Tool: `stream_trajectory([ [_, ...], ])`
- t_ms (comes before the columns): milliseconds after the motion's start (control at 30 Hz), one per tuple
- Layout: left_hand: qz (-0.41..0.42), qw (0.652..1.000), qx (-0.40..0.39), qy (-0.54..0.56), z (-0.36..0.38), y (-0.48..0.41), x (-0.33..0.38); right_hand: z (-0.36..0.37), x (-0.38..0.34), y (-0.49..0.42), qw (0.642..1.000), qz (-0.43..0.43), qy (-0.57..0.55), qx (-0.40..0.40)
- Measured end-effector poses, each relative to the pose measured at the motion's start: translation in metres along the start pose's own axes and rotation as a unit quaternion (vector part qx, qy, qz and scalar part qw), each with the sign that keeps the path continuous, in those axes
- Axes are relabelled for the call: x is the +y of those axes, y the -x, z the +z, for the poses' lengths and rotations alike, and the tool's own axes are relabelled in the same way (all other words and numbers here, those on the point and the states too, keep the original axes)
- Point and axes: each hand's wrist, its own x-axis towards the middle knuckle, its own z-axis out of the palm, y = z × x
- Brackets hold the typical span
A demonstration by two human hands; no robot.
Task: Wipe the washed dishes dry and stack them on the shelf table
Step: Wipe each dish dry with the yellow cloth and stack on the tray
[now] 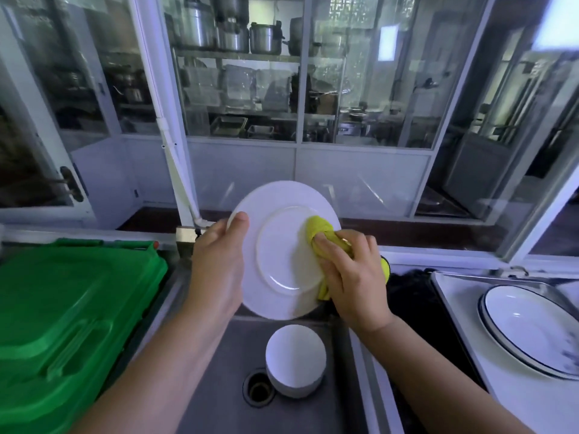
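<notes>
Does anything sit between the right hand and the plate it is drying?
Only the yellow cloth: the right hand presses it on the plate underside. The left hand grips the rim directly.

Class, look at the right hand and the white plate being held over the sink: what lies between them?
A bunched yellow cloth lies between the right hand and the underside of the plate, seen in the head view.

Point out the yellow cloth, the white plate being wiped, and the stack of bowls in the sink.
yellow cloth (318,228): head view, bunched top end.
white plate (282,255): head view, underside centre.
stack of bowls (294,352): head view, top bowl.
</notes>
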Motion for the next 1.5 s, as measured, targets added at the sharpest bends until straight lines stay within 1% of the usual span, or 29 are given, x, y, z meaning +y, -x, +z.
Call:
stream_trajectory([
  [67,-0.009,1.000,-0.027,-0.011,0.002,0.006,-0.010,-0.003,-0.009,-0.004,1.000,0.005,0.025,0.015],
  [133,-0.019,0.998,-0.052,-0.015,0.010,0.015,-0.017,-0.008,-0.019,0.003,0.998,-0.015,0.053,0.023],
  [200,-0.041,0.996,-0.078,0.003,0.021,0.025,-0.022,-0.016,-0.026,0.018,0.998,-0.036,0.058,0.016],
  [267,-0.061,0.994,-0.094,0.004,0.036,0.036,-0.027,-0.032,-0.022,0.039,0.997,-0.049,0.057,-0.003],
  [333,-0.063,0.992,-0.107,-0.011,0.052,0.049,-0.033,-0.053,-0.004,0.063,0.996,-0.053,0.063,-0.028],
  [433,-0.066,0.986,-0.148,-0.027,0.076,0.069,-0.046,-0.094,0.036,0.104,0.989,-0.039,0.121,-0.074],
  [500,-0.087,0.979,-0.180,-0.040,0.096,0.083,-0.061,-0.126,0.062,0.132,0.982,-0.001,0.160,-0.096],
  [567,-0.113,0.972,-0.199,-0.056,0.121,0.101,-0.079,-0.160,0.088,0.162,0.974,0.064,0.190,-0.105],
  [667,-0.161,0.953,-0.242,-0.087,0.162,0.137,-0.114,-0.215,0.130,0.210,0.960,0.162,0.209,-0.090],
  [733,-0.166,0.934,-0.291,-0.126,0.191,0.169,-0.137,-0.254,0.159,0.243,0.948,0.227,0.209,-0.083],
  [800,-0.150,0.916,-0.335,-0.158,0.225,0.203,-0.160,-0.292,0.186,0.271,0.932,0.286,0.211,-0.074],
  [867,-0.111,0.896,-0.380,-0.201,0.260,0.238,-0.181,-0.328,0.211,0.295,0.917,0.322,0.228,-0.061],
  [933,-0.052,0.864,-0.426,-0.264,0.291,0.271,-0.207,-0.360,0.232,0.313,0.904,0.352,0.239,-0.050],
  [1000,0.033,0.811,-0.469,-0.348,0.315,0.302,-0.229,-0.387,0.252,0.329,0.891,0.375,0.254,-0.036],
  [1033,0.088,0.784,-0.485,-0.378,0.324,0.316,-0.238,-0.397,0.260,0.335,0.887,0.385,0.255,-0.031],
  [1133,0.200,0.722,-0.509,-0.424,0.343,0.351,-0.266,-0.416,0.282,0.352,0.880,0.403,0.249,-0.026],
  [1200,0.267,0.673,-0.538,-0.433,0.349,0.367,-0.292,-0.423,0.294,0.363,0.881,0.406,0.241,-0.023],
  [1233,0.300,0.656,-0.551,-0.420,0.350,0.374,-0.308,-0.425,0.298,0.368,0.881,0.410,0.237,-0.022],
  [1333,0.363,0.627,-0.582,-0.371,0.348,0.391,-0.352,-0.431,0.307,0.380,0.874,0.432,0.222,-0.014],
  [1433,0.428,0.587,-0.591,-0.350,0.344,0.403,-0.375,-0.436,0.314,0.391,0.864,0.456,0.214,-0.012],
  [1500,0.437,0.570,-0.603,-0.347,0.344,0.409,-0.387,-0.438,0.319,0.398,0.856,0.472,0.211,-0.013],
])
